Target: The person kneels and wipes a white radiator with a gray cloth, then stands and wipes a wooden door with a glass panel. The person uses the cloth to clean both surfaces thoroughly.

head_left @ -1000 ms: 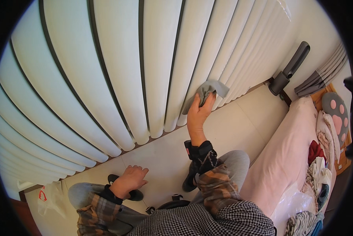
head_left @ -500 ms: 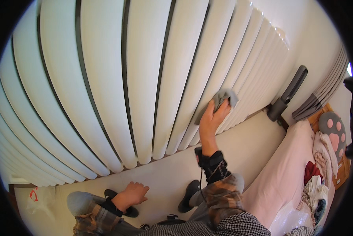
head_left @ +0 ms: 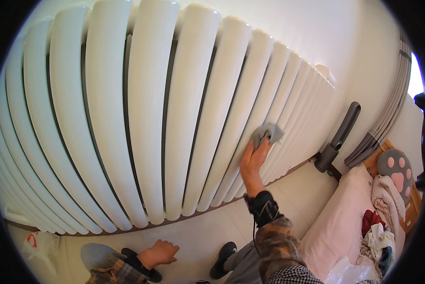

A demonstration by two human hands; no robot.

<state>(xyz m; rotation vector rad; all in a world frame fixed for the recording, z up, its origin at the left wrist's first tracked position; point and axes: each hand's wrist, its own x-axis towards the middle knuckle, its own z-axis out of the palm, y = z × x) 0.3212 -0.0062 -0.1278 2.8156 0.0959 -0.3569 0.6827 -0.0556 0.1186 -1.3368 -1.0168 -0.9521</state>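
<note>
Tall white rounded tubes of a radiator (head_left: 148, 109) fill the left and middle of the view. My right hand (head_left: 253, 163) presses a grey cloth (head_left: 269, 132) against tubes toward the radiator's right part, its fingers partly hidden by the bunched fabric. A black band with a cord wraps the right wrist. Low down, my left hand (head_left: 161, 253) hangs over my knee with its fingers curled and nothing seen in them. It stays apart from the radiator.
On the right stands a dark grey upright bladeless fan (head_left: 333, 146) near a curtain (head_left: 387, 104). A bed with a pink cover (head_left: 335, 217) holds heaped clothes (head_left: 380, 241) and a paw-print cushion (head_left: 395, 173). A plastic bag (head_left: 42, 248) lies on the floor at lower left.
The view has tilted up, so the radiator's top ends now show. My right hand still holds the cloth against the tubes, slightly farther up them. The left hand remains low by the knee.
</note>
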